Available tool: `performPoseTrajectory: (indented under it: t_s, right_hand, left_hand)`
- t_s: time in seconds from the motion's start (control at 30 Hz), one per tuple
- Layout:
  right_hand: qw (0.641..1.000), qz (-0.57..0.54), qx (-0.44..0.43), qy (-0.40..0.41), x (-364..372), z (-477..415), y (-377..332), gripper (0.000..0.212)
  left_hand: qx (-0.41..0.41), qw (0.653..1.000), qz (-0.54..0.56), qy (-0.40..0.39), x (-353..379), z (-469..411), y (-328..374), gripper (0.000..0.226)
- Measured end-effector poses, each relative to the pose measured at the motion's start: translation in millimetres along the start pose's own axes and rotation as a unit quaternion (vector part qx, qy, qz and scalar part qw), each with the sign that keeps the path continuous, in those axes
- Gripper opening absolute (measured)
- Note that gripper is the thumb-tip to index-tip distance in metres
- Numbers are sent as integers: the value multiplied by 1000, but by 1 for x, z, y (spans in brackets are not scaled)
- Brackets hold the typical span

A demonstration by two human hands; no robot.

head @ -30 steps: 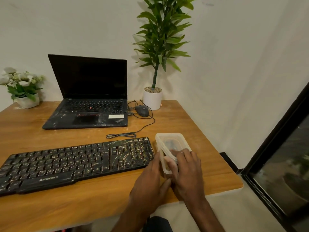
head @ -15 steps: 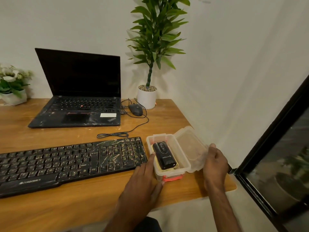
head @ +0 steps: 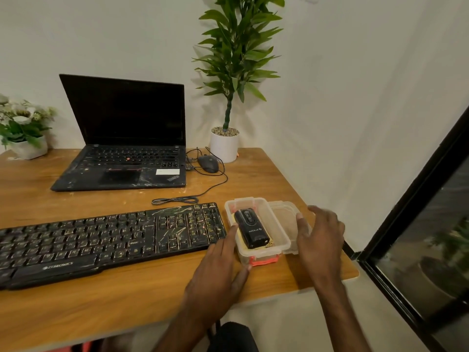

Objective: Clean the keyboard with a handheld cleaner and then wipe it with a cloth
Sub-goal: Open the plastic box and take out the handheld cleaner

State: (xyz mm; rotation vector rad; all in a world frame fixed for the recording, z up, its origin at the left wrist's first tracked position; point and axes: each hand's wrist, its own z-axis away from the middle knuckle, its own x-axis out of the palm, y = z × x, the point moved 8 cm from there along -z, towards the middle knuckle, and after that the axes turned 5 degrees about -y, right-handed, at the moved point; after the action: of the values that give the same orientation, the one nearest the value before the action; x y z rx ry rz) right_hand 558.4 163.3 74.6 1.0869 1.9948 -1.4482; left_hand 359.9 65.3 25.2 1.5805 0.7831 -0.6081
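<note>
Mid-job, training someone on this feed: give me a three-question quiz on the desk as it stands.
1. True or false: the plastic box is open.
2. What lies inside the box? A) a cloth only B) a black handheld cleaner C) a mouse
3. Which hand rests against the box on the side facing the keyboard?

Key:
1. True; its lid lies on the desk beside the box.
2. B
3. The left hand; the right hand is open by the lid.
</note>
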Motion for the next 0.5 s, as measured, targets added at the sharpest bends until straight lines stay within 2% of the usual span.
performPoseTrajectory:
  t_s: [0.07,0.1,0.13,0.2,0.27,0.33,0.4,0.5]
  right_hand:
    - [994,-88,-65,-19,-9,2,-36,31]
    - [990,-97,-91,-53,-7,2,-53,27]
    - [987,-78,-103,-98,1,1,-67,25]
    - [978,31,-97,-182,24,0,-86,30]
    - [960,136,-94,-225,44,1,-97,34]
    - [945,188,-98,-248,60,3,-104,36]
    - [944,184,-89,-258,68,1,-103,45]
    - [954,116,-66,-269,71,-1,-98,61]
  left_hand:
    - [1,1000,2,1,1,-1,-1,88]
    - [5,1000,1,5,1,-2,-2,88]
    - [9,1000,-3,10,0,-2,-1,88]
    - [14,1000,-8,15,0,-2,-1,87]
    - [23,999,-15,19,0,0,1,86]
    - [36,999,-12,21,0,0,1,86]
    - [45,999,2,27,0,-1,0,86]
    - [47,998,19,39,-3,1,-1,83]
